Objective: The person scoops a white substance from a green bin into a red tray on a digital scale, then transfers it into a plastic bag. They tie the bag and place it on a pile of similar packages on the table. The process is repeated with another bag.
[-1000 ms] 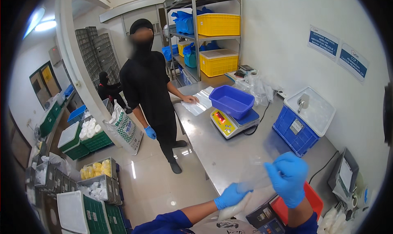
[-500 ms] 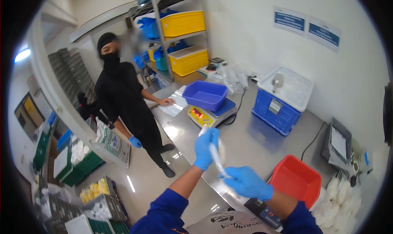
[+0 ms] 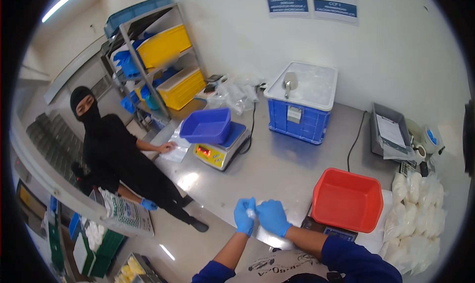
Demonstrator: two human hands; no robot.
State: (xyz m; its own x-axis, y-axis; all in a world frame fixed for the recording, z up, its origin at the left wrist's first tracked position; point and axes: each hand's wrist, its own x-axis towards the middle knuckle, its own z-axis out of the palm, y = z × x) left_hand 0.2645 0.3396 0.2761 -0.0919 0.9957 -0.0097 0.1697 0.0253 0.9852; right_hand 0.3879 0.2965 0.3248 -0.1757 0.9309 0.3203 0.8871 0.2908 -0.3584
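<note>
My left hand (image 3: 244, 216) and my right hand (image 3: 273, 218), both in blue gloves, are closed close together over the near edge of the steel table. Between them they pinch a whitish plastic bag (image 3: 252, 213); most of it is hidden behind the gloves. To the right, a red tub (image 3: 348, 201) rests on a scale with a dark blue panel (image 3: 340, 234). Farther off, a purple tub (image 3: 205, 127) sits on a yellow-fronted scale (image 3: 210, 155) with a lit red display.
A blue crate (image 3: 298, 122) with a white lid carries a metal scoop (image 3: 289, 84). Filled white bags (image 3: 410, 216) lie at the right, near a grey tray (image 3: 378, 139). At the left, a co-worker in black (image 3: 118, 142) rests one hand on flat plastic bags (image 3: 175, 153).
My view has swung right. My hands have come closer together and lower; the pale bag, earlier stretched between them, is now mostly covered by the gloves.
</note>
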